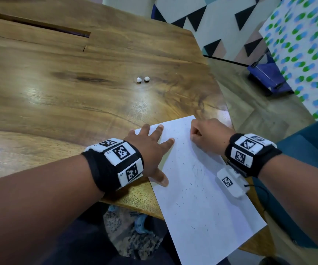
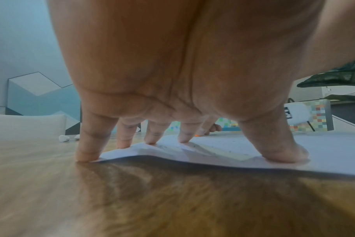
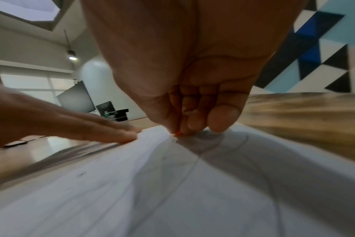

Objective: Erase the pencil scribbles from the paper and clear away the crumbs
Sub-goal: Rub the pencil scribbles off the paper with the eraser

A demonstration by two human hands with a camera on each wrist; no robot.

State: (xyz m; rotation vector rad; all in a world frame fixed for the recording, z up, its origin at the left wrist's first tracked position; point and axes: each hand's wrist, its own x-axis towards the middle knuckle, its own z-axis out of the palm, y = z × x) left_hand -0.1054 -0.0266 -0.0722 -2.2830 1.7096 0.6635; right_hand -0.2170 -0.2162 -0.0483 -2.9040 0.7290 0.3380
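Note:
A white sheet of paper [image 1: 202,203] lies askew on the wooden table [image 1: 59,96], its near corner past the table edge. Faint pencil scribbles [image 1: 198,171] mark its middle, and several dark crumbs [image 1: 179,201] are scattered over it. My left hand [image 1: 152,140] is spread flat, its fingertips [image 2: 184,139] pressing the sheet's left edge, which buckles a little. At the far end of the sheet my right hand [image 1: 200,132] is curled, pinching a small orange eraser [image 3: 178,133] against the paper [image 3: 172,192]. Most of the eraser is hidden by the fingers.
Two small white crumpled balls [image 1: 143,79] sit on the table beyond the paper. The table's right edge runs close to my right hand, with floor and a blue cart [image 1: 269,77] past it. A long groove [image 1: 39,25] crosses the far tabletop.

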